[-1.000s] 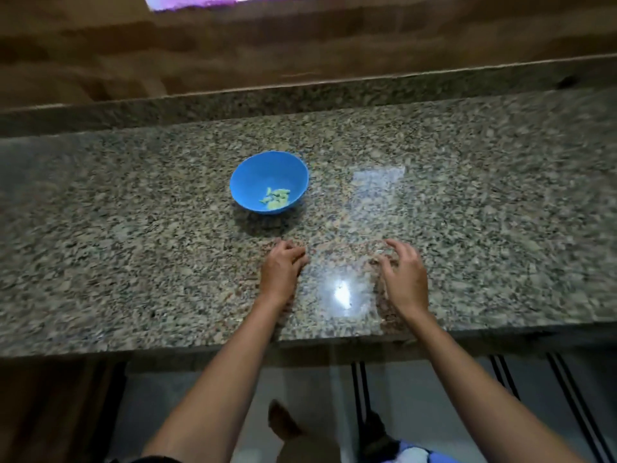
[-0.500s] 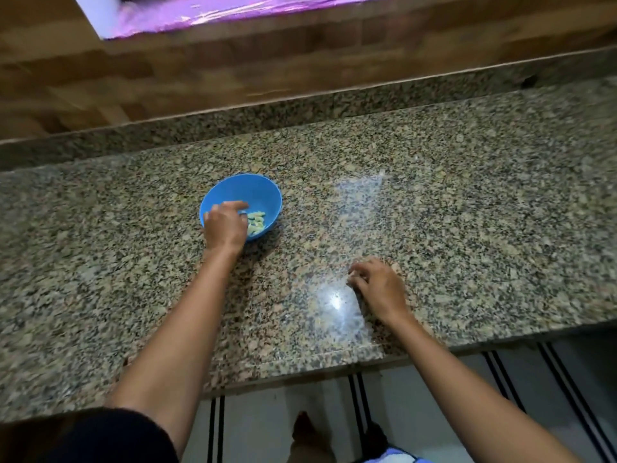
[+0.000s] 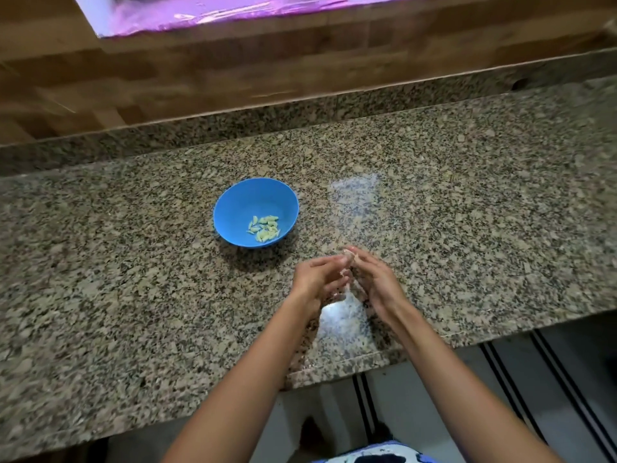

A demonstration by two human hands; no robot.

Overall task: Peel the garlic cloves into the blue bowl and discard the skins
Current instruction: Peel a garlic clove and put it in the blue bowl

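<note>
Left hand (image 3: 315, 279) and right hand (image 3: 375, 279) fingertip to fingertip, low over the granite counter (image 3: 467, 228), both smeared by motion. Small pale scraps, seemingly garlic skins (image 3: 345, 273), caught between the two sets of fingers. Impossible to tell which hand grips them, or whether either truly pinches. Left fingers fairly straight, angled toward the right hand. Right fingers loosely curved, tips against the left's. Neither hand flat, neither a fist.

Blue bowl (image 3: 255, 212) ahead of the left hand and out to its left, apart from both hands, upright on the counter. Peeled garlic cloves (image 3: 265, 226) heaped in the bowl's bottom, on the side nearer the hands.

Wide run of granite to the right of the right hand, another to the left of the left forearm. Counter's front edge back behind the wrists, crossed by both forearms, with a small step in that edge by the left forearm. Ahead of the hands, past the bowl, a low raised granite ledge (image 3: 300, 118), then a wooden wall (image 3: 300, 61) with a purple-lit strip (image 3: 217, 11) at the very top.

Both forearms bare, reaching forward from the lower corners and converging, palms turned inward toward each other. Below the counter edge, between the arms, pale floor (image 3: 417, 396) with dark stripes and a bit of patterned cloth (image 3: 374, 454).
</note>
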